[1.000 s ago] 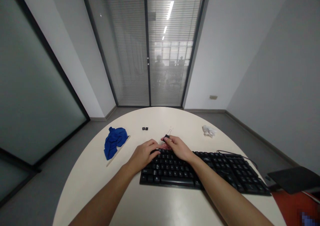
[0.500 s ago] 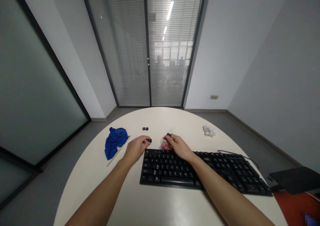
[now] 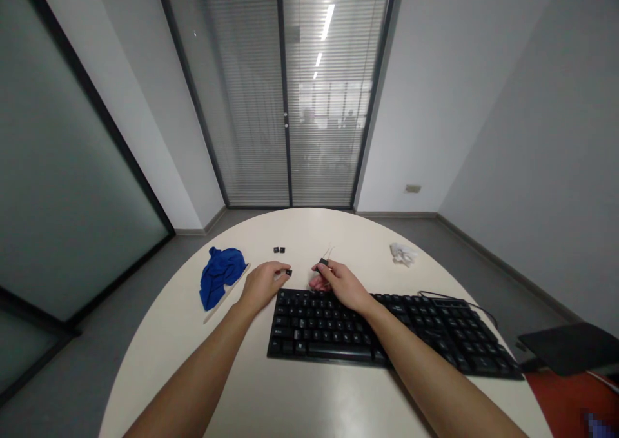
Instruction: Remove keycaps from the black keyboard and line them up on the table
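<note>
My left hand (image 3: 264, 286) rests just left of the keyboard's upper corner, with thumb and fingers closed on a small black keycap (image 3: 289, 272). Above the back row of keys, my right hand (image 3: 341, 284) grips a keycap puller (image 3: 324, 262); its dark handle shows at the fingertips and thin wire loops stick out away from me. Under my right forearm lies the black keyboard (image 3: 338, 351), partly covered by that arm. Beyond my left hand, two loose keycaps (image 3: 279, 249) sit side by side on the table.
A crumpled blue cloth (image 3: 222, 275) lies at left, with a thin pale stick (image 3: 227, 294) beside it. Crumpled white tissue (image 3: 403, 254) is at the right rear of the round white table (image 3: 159, 354). The keyboard cable (image 3: 459, 299) curls behind it. A black-and-red chair (image 3: 568, 393) stands at right.
Both hands keep nearly the same pose and hold the same things. The whole view has shifted very slightly.
</note>
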